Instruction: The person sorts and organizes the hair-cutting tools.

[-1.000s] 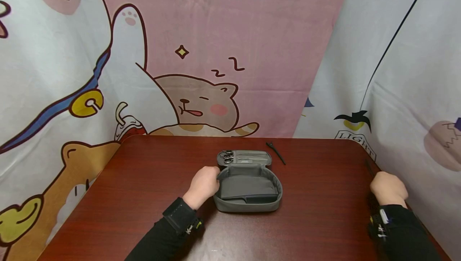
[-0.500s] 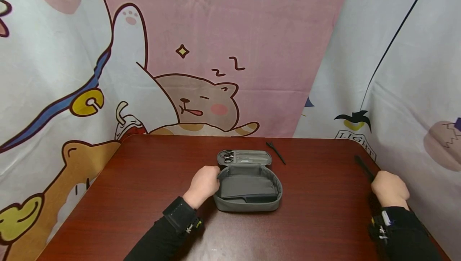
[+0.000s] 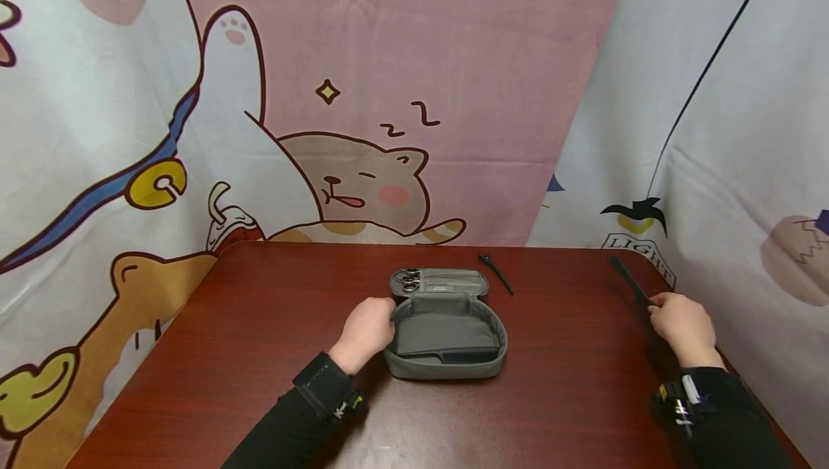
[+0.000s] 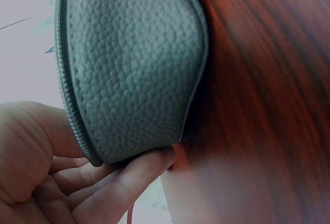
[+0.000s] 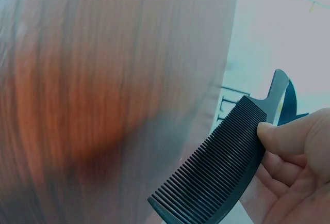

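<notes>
At the middle of the table lies an unzipped grey case (image 3: pixel 445 370) with its lid folded back. My left hand (image 3: pixel 364 336) grips its left wall, and in the left wrist view the fingers (image 4: pixel 124 182) curl against the pebbled side. Inside the case, along the near wall, is a long dark item (image 3: pixel 469 356). Scissors (image 3: pixel 409 280) sit in the lid beside a clear pocket. Over the table's right edge, my right hand (image 3: pixel 683 326) pinches a black comb (image 5: pixel 219 162) between thumb and fingers, its teeth facing left in the right wrist view.
A thin dark hair clip (image 3: pixel 496 274) lies behind the case, to its right. The brown table (image 3: pixel 557 383) ends close to my right hand. A printed cloth (image 3: pixel 505 80) hangs behind and at the right.
My right hand has moved left and slightly forward with the comb, more of which now shows past the fingers. The left hand and the case have stayed in place.
</notes>
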`<state>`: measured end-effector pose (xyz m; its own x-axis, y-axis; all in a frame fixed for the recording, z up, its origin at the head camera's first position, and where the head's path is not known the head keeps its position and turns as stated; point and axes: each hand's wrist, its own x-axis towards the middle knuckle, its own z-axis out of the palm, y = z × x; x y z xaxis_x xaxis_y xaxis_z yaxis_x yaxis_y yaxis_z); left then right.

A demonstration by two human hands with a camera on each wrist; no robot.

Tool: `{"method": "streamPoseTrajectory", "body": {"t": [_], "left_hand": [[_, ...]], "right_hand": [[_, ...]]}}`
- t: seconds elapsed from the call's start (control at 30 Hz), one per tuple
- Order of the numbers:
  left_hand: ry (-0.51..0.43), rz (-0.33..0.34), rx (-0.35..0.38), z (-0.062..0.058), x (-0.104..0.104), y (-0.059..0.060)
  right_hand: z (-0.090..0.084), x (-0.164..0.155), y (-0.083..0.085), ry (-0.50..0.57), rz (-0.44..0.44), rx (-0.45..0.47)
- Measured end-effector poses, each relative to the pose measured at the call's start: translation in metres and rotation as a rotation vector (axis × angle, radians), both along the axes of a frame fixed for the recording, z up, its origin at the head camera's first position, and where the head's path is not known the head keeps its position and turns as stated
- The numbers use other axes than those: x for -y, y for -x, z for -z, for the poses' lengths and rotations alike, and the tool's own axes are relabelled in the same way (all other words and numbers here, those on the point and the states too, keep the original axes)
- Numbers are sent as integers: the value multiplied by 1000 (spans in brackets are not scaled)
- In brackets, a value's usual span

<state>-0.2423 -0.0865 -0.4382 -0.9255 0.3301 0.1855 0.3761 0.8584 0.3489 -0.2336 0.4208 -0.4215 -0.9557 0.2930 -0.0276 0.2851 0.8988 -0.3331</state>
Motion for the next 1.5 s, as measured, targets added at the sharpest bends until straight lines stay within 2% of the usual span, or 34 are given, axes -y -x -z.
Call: {"method": "streamPoseTrajectory", "body": {"t": [0.23, 0.67, 1.0, 1.5], "left_hand": [[9, -8, -4, 1, 1, 0], [-4, 2, -1, 2, 1, -1], [-2, 4, -5, 1, 1, -1], [-9, 6, 0, 1, 0, 0]], "right_hand": [[0, 15, 4, 0, -68, -82], [-1, 51, 10, 41, -161, -170], [-4, 79, 14, 29, -237, -248], [-12, 122, 15, 65, -324, -311]]}}
